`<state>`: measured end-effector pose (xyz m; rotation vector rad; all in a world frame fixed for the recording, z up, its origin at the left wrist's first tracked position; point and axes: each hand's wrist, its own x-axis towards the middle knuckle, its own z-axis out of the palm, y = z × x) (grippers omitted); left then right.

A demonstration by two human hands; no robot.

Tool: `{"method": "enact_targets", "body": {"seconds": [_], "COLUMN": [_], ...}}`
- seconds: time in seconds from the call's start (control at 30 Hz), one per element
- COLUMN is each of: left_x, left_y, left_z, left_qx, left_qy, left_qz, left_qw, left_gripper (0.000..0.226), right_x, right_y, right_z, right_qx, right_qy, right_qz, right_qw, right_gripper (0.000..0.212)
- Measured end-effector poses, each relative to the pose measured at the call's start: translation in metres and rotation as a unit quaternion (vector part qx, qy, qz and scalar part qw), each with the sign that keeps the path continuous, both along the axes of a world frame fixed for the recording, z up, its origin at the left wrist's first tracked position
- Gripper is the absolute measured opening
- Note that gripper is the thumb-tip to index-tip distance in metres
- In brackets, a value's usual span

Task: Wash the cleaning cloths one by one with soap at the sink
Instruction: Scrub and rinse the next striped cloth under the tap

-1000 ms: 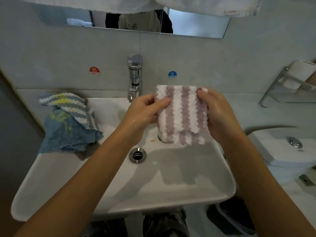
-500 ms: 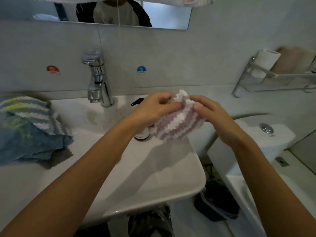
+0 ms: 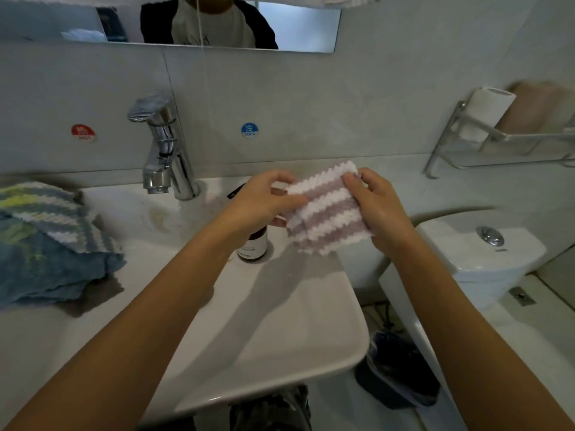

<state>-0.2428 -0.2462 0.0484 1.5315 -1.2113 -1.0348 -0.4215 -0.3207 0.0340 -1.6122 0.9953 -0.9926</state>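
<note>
A folded purple-and-white striped cloth [image 3: 326, 213] is held in the air over the right rim of the white sink [image 3: 280, 321]. My left hand [image 3: 264, 200] pinches its left edge and my right hand [image 3: 379, 209] grips its right edge. A dark soap bottle [image 3: 252, 244] stands on the sink rim, partly hidden behind my left hand. The chrome tap [image 3: 165, 150] is at the back, with no water visible. A pile of other cloths, blue and striped green-white [image 3: 46, 237], lies on the sink's left rim.
A white toilet cistern [image 3: 485, 244] stands right of the sink. A metal wall shelf [image 3: 504, 141] holds a paper roll and folded towels. A dark bag [image 3: 401, 371] lies on the floor between sink and toilet. A mirror [image 3: 305, 26] hangs above.
The view has swung right. Both hands have carried the striped cloth from over the basin toward the sink's right rim and turned it, so its stripes now run sideways.
</note>
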Motion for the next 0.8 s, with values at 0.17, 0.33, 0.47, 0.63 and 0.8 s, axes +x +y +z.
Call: {"method": "enact_targets", "body": {"seconds": [0.17,0.33,0.47,0.63,0.8], "left_x": [-0.017,-0.029,-0.028,-0.031,-0.041], "left_y": [-0.015,-0.025,-0.037,-0.047,-0.049], "left_z": [-0.018,-0.032,-0.046,-0.066,-0.076], "left_qx": [-0.104,-0.115,-0.027,0.024,0.041], "left_qy": [0.015,-0.155,-0.194,-0.234,-0.271], "left_qz": [0.153,0.161,0.148,0.15,0.124], "left_qw": [0.983,0.968,0.969,0.96,0.954], "left_gripper": [0.032,0.035,0.025,0.029,0.029], "right_x": [0.002,0.011,0.012,0.014,0.019], "right_y": [-0.016,-0.025,-0.034,-0.044,-0.039], "right_z": [-0.02,-0.041,-0.048,-0.067,-0.089], "right_qx": [0.09,0.118,0.106,0.047,0.049], "right_qy": [-0.031,-0.027,0.002,0.064,0.072], "right_qz": [-0.059,-0.062,-0.064,-0.053,-0.031], "right_qw": [0.994,0.991,0.992,0.995,0.996], "right_gripper": [0.023,0.017,0.029,0.039,0.038]}}
